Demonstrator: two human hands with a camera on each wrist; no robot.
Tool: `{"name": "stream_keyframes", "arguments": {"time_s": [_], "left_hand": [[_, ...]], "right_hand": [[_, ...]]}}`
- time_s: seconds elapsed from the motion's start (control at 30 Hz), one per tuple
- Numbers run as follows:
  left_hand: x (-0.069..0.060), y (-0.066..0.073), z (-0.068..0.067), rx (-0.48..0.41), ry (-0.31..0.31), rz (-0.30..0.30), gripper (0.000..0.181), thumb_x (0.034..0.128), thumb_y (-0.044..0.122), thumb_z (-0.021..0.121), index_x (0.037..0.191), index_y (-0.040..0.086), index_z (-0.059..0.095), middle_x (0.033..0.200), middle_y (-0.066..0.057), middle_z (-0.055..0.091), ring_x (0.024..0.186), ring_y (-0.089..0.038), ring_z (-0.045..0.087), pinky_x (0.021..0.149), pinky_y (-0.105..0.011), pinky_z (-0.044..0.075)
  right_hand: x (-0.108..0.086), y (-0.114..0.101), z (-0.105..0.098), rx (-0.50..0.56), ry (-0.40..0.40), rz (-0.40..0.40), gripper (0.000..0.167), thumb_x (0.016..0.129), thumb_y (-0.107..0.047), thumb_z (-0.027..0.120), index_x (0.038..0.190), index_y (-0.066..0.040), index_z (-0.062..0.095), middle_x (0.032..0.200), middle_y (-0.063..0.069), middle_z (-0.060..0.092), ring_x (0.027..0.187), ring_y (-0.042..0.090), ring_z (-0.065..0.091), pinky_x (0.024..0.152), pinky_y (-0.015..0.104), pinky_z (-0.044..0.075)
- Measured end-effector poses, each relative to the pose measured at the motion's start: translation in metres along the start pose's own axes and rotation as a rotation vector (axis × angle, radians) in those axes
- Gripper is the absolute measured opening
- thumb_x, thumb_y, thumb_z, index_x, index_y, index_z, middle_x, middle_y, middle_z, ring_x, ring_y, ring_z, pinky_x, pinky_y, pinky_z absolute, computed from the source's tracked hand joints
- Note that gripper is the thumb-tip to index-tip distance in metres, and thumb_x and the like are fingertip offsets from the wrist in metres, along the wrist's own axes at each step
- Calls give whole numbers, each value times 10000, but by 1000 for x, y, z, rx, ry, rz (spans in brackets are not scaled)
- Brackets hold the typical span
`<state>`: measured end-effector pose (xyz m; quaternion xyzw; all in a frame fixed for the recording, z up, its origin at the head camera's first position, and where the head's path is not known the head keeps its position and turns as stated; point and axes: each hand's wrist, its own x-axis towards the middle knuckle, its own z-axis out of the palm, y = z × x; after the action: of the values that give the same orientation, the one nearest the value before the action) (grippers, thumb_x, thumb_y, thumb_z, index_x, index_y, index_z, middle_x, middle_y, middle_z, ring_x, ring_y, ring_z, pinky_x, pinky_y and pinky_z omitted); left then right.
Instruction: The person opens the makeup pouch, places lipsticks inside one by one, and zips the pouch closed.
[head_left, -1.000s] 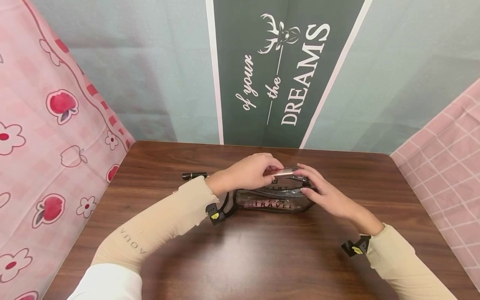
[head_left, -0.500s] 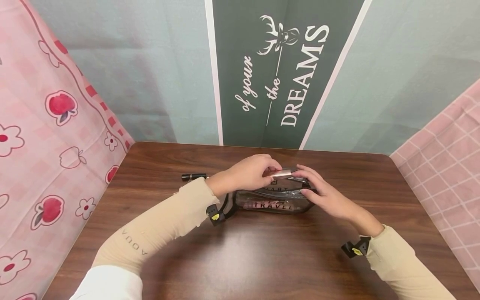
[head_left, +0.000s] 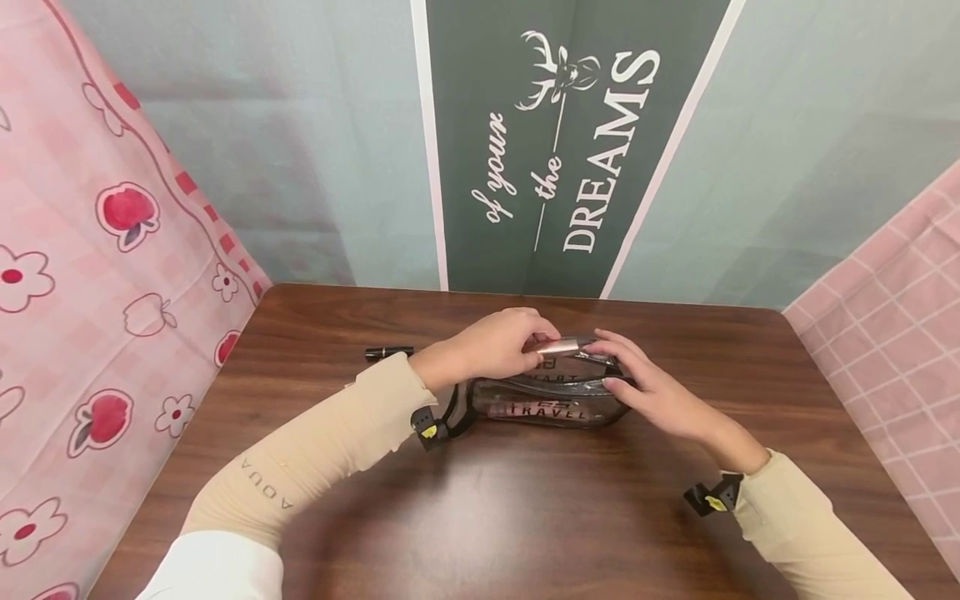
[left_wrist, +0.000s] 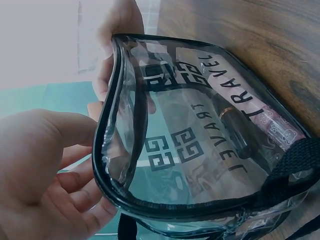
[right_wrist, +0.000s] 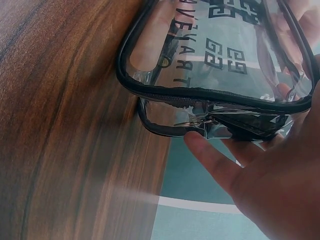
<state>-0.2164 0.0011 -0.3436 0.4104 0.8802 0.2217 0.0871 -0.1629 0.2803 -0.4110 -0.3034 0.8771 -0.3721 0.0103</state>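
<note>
A clear zip toiletry bag [head_left: 551, 408] with black piping and "TRAVEL" lettering sits toward the back of the table. Above its opening, my left hand [head_left: 502, 343] pinches a small shiny pinkish-silver item [head_left: 561, 346], tube-like in outline. My right hand [head_left: 652, 387] holds the bag's right end, thumb at the near side and fingers over the top. Through the plastic, the left wrist view shows a dark tube with a gold band [left_wrist: 237, 132] and a pink patterned item [left_wrist: 275, 125]. In the right wrist view, a finger touches the bag near its zip pull [right_wrist: 195, 122].
A black tube with a gold band [head_left: 388, 352] lies on the brown wooden table [head_left: 480, 517], left of the bag and partly behind my left forearm. The bag's black strap [head_left: 456, 417] loops out at its left end. Hanging cloths border the table's back and sides.
The shiny item has shifted slightly left and turned, so more of its broad face shows. Both hands stay almost in place, and the bag has barely moved.
</note>
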Motion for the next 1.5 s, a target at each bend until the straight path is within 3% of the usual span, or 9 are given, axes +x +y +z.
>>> {"name": "stream_keyframes", "arguments": {"time_s": [0.3,0.8,1.17,1.5], "left_hand": [[0,0,2,43,-33,-9,269,972,130,682,1240,133,710,1011,1,632,876,-134,559,769,-280,461],[-1,0,13,153,-53,4,267,968,168,683,1233,175,720,1052,33,668,906,-101,580,819,-342,455],[-1,-1,13,115,-76,-18,368,965,218,697,1327,154,673,1190,5,673,1080,-139,626,967,-373,451],[-3,-1,7,45,-50,-5,328,976,200,677,1298,142,685,1171,-6,670,1056,-148,630,933,-326,481]], "right_hand": [[1,0,-2,-4,3,-4,485,1009,-55,587,1464,-180,474,1606,163,294,1436,397,307,1078,166,247],[0,0,-1,17,-9,14,465,1017,-65,578,1458,-174,478,1611,152,283,1441,403,284,1068,139,229],[0,-1,-1,8,-11,16,461,1021,-73,575,1460,-176,475,1612,148,283,1442,400,288,1071,156,238],[-1,-2,-1,7,-12,24,463,1023,-80,574,1463,-183,471,1616,143,277,1445,393,286,1071,188,263]]}}
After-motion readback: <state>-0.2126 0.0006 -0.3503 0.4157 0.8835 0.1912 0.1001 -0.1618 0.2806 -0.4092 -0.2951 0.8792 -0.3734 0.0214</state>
